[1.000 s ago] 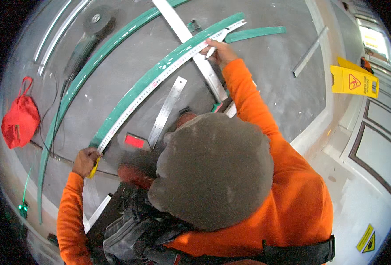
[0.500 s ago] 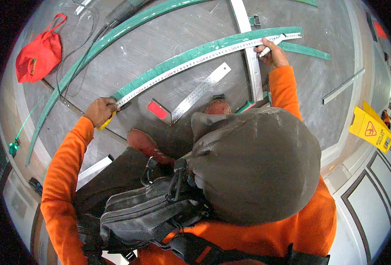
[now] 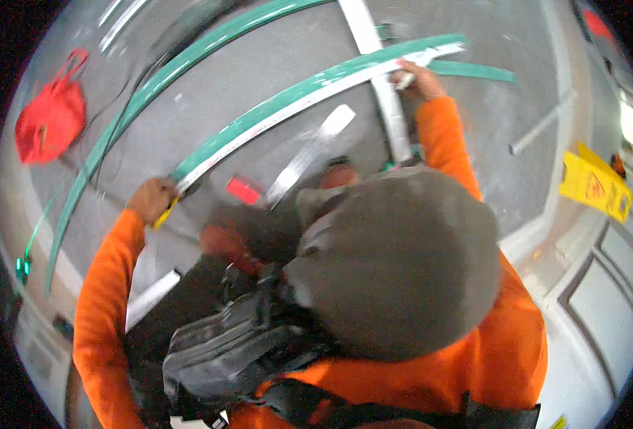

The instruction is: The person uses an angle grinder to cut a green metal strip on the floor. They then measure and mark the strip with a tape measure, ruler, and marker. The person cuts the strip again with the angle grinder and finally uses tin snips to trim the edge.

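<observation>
Left hand [image 3: 152,201]: we grip tape [image 3: 295,105]
Right hand [image 3: 422,84]: we pinch marker [image 3: 405,81]
Change: view only; tape stays along strip [image 3: 295,89]

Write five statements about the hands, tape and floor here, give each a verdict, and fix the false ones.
1. The left hand is at the lower-left end of the measuring tape. True.
2. The right hand is empty. False: it holds a white pen-like tool.
3. The tape follows the curved green strip. True.
4. The red bag lies on the right of the picture. False: it lies on the left.
5. A yellow sign stands on the right. True.
</observation>
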`<state>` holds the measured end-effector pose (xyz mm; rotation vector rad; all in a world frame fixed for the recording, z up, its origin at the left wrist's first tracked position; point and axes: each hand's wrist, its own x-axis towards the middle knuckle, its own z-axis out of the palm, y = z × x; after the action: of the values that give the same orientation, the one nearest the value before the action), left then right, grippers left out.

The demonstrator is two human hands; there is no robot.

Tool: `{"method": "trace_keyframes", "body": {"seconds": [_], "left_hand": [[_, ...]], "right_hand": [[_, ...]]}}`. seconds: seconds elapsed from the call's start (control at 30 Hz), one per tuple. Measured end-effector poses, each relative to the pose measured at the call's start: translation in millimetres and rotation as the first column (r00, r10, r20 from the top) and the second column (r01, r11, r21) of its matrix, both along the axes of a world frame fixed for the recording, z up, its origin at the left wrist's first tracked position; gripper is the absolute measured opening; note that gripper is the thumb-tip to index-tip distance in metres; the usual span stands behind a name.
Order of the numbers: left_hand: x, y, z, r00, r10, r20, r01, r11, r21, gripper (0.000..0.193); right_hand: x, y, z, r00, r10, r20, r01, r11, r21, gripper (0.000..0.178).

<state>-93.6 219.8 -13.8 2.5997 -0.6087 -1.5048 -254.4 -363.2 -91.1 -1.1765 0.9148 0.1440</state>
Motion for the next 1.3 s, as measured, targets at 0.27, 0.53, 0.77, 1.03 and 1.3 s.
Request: {"method": "trace_keyframes", "body": {"seconds": [0.27,0.53,0.77,1.03,1.3], "left_hand": [[-3,-1,7,0.985,0.154,-0.073,-0.159,0.985,-0.061,0.025],[-5,-4,9,0.993,0.12,-0.024,-0.122,0.984,-0.132,0.027],[-6,7,-5,0.995,0.091,-0.026,-0.093,0.993,-0.072,0.029],[6,1,-1,0.998,0.001,-0.058,-0.003,1.0,-0.022,0.029],[1,-7,5,0.997,0.05,-0.057,-0.053,0.997,-0.051,0.03]], "right_hand": [[7,19,4,0.982,-0.158,0.101,0.155,0.987,0.036,0.025],[11,25,16,0.974,-0.223,0.03,0.223,0.975,0.007,0.03],[15,17,3,0.988,-0.141,0.067,0.143,0.989,-0.03,0.025],[15,16,6,0.985,-0.172,-0.015,0.172,0.985,-0.016,0.026],[16,15,12,0.992,-0.121,-0.031,0.12,0.992,-0.027,0.03]]}}
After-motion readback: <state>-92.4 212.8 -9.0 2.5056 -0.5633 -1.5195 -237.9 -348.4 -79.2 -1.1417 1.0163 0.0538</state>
